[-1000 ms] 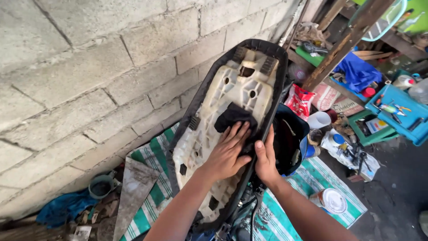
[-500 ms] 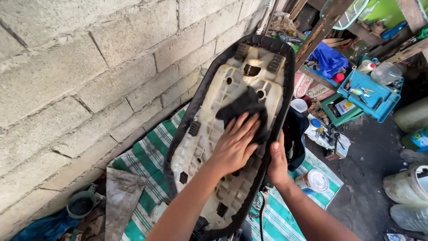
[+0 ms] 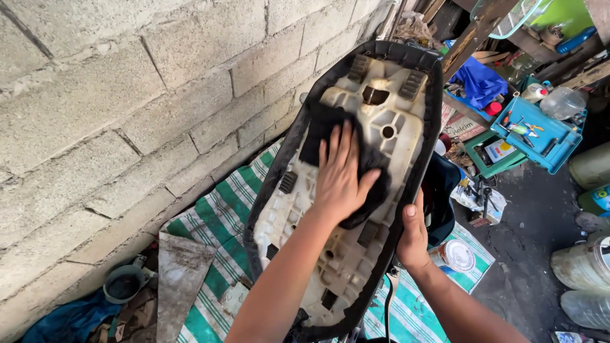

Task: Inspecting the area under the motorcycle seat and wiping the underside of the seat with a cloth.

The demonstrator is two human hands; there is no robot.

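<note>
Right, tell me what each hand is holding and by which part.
The right hand grips the upturned cream plastic seat base by its black right edge. The left hand presses a black cloth flat onto it.

Seat base (image 3: 356,254): matt, grimy cream plastic, edged in black vinyl. Rag (image 3: 365,165): dark soft cloth. Wall (image 3: 127,114): rough grey concrete block. Floor mat (image 3: 219,219): woven green-striped fabric

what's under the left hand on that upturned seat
A black cloth lies under the left hand, pressed flat on the cream plastic underside of the motorcycle seat. The plastic beneath the cloth and palm is covered, so its state cannot be seen.
</note>
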